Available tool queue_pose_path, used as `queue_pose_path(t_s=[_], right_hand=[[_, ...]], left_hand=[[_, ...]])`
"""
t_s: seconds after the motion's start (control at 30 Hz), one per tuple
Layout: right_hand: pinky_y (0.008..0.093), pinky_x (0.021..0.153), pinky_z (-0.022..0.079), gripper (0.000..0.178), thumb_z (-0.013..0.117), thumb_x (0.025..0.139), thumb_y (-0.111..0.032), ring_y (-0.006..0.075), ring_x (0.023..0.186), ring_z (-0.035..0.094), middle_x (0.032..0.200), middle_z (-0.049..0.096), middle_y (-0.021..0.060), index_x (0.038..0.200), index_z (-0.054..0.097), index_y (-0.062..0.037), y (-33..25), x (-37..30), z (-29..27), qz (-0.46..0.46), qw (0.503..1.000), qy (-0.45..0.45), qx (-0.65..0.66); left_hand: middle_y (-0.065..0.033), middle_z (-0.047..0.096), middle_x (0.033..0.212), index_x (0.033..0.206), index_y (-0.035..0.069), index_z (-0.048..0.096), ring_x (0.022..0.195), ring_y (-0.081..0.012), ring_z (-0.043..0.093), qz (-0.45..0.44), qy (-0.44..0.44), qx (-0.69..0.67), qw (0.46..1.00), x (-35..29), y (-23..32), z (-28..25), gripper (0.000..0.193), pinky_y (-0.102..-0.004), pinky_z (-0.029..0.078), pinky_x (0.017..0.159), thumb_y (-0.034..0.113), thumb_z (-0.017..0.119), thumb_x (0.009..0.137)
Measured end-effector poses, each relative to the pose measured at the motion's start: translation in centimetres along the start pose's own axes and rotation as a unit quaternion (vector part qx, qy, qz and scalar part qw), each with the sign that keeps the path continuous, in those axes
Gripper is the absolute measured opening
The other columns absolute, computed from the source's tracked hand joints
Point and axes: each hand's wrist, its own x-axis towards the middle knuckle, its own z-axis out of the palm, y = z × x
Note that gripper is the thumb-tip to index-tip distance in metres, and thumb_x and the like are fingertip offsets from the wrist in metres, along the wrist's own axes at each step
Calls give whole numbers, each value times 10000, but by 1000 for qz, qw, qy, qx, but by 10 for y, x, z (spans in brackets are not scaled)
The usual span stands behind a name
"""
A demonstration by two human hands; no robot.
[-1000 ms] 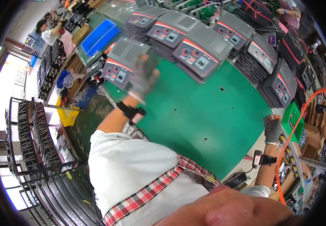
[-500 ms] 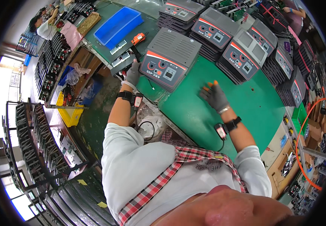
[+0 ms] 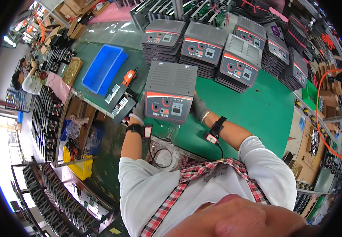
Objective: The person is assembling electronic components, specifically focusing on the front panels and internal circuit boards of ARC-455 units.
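A dark grey machine cover [image 3: 171, 81] with a red-and-white stripe, round dial openings and a small display panel is in front of me, above the near left part of the green table [image 3: 222, 130]. My left hand [image 3: 139, 108], in a grey glove, grips its left side. Against its right side is my gloved right hand [image 3: 199, 109], its fingertips partly hidden behind the cover. Whether the cover's lower edge touches the table cannot be seen. Left of my left hand lie two dark plates with white finned strips [image 3: 120, 106], near an orange hand tool [image 3: 128, 78].
Stacks of matching covers [image 3: 203, 41] stand along the table's back and right. A blue tray [image 3: 104, 71] sits at the back left. A yellow bin [image 3: 78, 164] is below the left bench. An orange hose [image 3: 318, 106] curves at right; a co-worker [image 3: 32, 83] is far left.
My right hand has moved from over the bare tabletop to the cover's right side. The cover has come nearer to me and turned squarer. My view has swung round.
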Motion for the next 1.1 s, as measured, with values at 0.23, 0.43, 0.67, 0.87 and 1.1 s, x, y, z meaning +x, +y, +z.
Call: queue_pose_path(t_s=[0.23,0.43,0.67,0.87,1.1], right_hand=[[291,777,433,638,382,784,-592,184,938,523,1057,534,89,1123,467,-58,-12,-57,-41,77,996,-35,20],[265,824,423,551,393,828,-512,142,973,502,1128,501,60,1159,444,-75,-23,-127,-94,106,983,-80,126],[263,850,415,440,380,876,-395,131,985,493,1151,485,49,1168,431,-70,-28,-204,-202,8,991,-46,129],[255,840,417,348,330,904,-271,140,973,496,1092,519,54,1160,433,-60,-67,-239,-281,-136,990,1,-40],[275,774,453,374,400,875,-342,161,887,532,1037,545,76,1086,476,-43,-154,-187,-351,-146,974,3,175]], left_hand=[[-89,489,1156,1205,19,393,1055,-162,469,-71,-177,-659,728,-36,75,-5,608,-280,353,912,461,111,896],[-139,455,1185,1205,17,379,1083,-256,452,-20,-262,-756,599,-71,165,24,690,-351,382,902,574,223,830],[-218,508,1045,998,-26,475,898,-364,518,124,-225,-404,878,-81,204,138,233,-374,438,758,125,333,893],[-247,425,1128,1236,5,273,1001,-382,445,344,-171,-282,879,-21,312,132,383,-352,376,866,176,343,901],[-75,475,1146,1226,75,369,1015,-179,477,-65,-415,-706,571,74,422,131,692,-282,406,848,601,405,778]])
